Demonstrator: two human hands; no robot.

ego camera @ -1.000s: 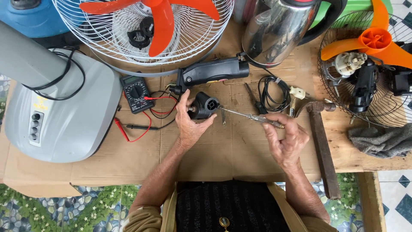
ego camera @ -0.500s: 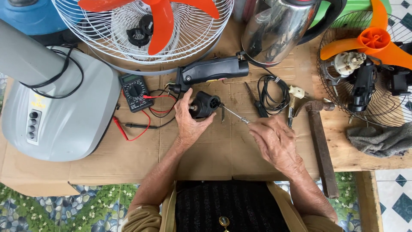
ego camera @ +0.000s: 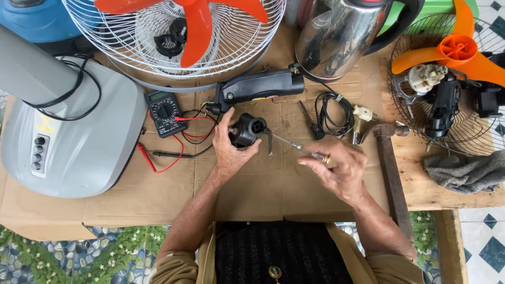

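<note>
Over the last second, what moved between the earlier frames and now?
The right hand shifted its screwdriver: the tip swung up-left against the small black part, and the hand settled slightly right again. The left hand kept gripping that part. The multimeter, hammer and fans stayed put.

Bright, even daylight fills the sharp head view, casting only soft, short shadows under the hands and tools, while the steel kettle [ego camera: 342, 37] carries mirror-like glare and straight edges bow slightly toward the wide-angle frame's corners.
</note>
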